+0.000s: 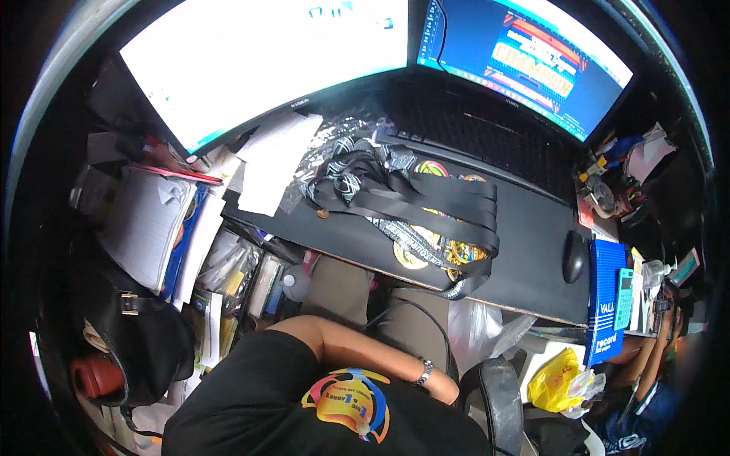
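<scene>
My left forearm crosses in front of my body. A metal wristwatch (424, 372) is on it, and my left hand (443, 387) rests low near a black padded armrest (498, 403). Its fingers are hidden, so I cannot see whether it holds anything. My right hand does not show. On the black desk before me lies a pile of medals with black ribbons (449, 209), the ribbons looped and bunched together. Several gold and coloured medals (465, 251) peek out from under them. Patterned ribbon ends (348, 185) lie bundled at the pile's left.
Two lit monitors (266, 68) stand behind a dark keyboard (487, 140). A mouse (573, 257), a blue record book (606, 300) and a teal calculator (623, 298) are at the right. Papers (144, 228) and a black bag (144, 342) crowd the left. Another person's arms (652, 357) show far right.
</scene>
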The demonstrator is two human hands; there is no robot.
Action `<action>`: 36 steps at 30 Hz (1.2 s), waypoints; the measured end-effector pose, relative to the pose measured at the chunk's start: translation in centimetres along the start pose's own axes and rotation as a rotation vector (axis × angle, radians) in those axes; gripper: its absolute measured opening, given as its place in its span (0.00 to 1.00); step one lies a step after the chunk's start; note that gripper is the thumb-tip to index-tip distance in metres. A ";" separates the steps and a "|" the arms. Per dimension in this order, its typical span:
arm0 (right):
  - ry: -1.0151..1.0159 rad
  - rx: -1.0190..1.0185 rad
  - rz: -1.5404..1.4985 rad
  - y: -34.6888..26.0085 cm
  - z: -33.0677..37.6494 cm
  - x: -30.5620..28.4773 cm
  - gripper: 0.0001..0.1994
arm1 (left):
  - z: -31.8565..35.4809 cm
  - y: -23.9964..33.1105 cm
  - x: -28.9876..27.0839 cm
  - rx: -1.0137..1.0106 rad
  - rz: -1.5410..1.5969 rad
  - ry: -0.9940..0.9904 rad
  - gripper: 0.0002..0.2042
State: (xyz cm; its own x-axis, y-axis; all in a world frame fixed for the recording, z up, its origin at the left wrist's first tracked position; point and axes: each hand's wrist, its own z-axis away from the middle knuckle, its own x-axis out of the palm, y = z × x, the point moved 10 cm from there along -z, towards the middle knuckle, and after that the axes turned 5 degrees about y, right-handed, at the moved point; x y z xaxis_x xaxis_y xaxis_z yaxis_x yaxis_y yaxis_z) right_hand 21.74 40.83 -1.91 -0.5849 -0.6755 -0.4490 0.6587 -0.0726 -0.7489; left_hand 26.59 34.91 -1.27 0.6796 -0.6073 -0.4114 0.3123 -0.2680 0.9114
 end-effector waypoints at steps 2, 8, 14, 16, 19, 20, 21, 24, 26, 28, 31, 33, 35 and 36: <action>0.008 0.024 -0.010 0.7 0.5 -0.1 0.06 | 0.1 0.5 -0.1 -0.034 -0.019 -0.033 0.18; 0.030 0.072 -0.050 2.1 1.8 -0.4 0.07 | 1.3 1.2 -0.6 -0.211 0.074 -0.154 0.18; 0.069 0.131 -0.110 3.6 3.4 -1.1 0.07 | 1.9 1.3 -0.9 -0.224 0.238 -0.092 0.21; 0.076 0.148 -0.129 4.1 3.8 -1.1 0.08 | 1.9 1.1 -1.0 -0.210 0.232 -0.013 0.21; 0.096 0.176 -0.143 4.7 4.5 -1.2 0.08 | 1.7 0.9 -0.3 -0.182 0.239 -0.039 0.20; 0.103 0.184 -0.149 4.9 4.6 -1.3 0.08 | 1.7 0.8 -0.2 -0.184 0.267 -0.043 0.20; 0.111 0.194 -0.156 5.1 4.8 -1.3 0.08 | 1.7 0.8 -0.2 -0.180 0.291 -0.040 0.21; 0.135 0.223 -0.182 6.0 5.9 -1.6 0.09 | 1.9 0.6 -0.2 -0.223 0.310 -0.052 0.22; 0.159 0.253 -0.205 7.0 7.2 -2.1 0.09 | 2.2 0.5 -0.1 -0.249 0.338 -0.055 0.23; 0.197 0.300 -0.244 8.5 9.6 -2.9 0.09 | 2.2 1.3 -0.9 -0.157 0.538 0.005 0.23; 0.262 0.394 -0.315 11.1 14.2 -3.9 0.10 | 2.3 -1.3 -1.6 -0.300 0.526 0.097 0.22; 0.311 0.476 -0.368 12.7 18.0 -4.6 0.10 | 2.4 -3.0 -1.6 -0.394 0.625 0.160 0.20; 0.355 0.551 -0.435 13.6 21.3 -5.2 0.10 | 2.4 -3.6 -1.1 -0.431 0.864 0.183 0.17; 0.385 0.584 -0.473 13.8 22.6 -5.4 0.10 | 2.6 -4.0 -0.4 -0.495 0.954 0.153 0.15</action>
State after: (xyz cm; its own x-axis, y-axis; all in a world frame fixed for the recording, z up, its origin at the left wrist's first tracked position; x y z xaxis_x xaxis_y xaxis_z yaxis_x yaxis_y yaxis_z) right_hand 44.67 26.86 1.19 -0.9116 -0.1888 -0.3652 0.3804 -0.7244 -0.5750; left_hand 23.28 34.28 -4.73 0.8489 -0.2970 0.4372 -0.1787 0.6171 0.7663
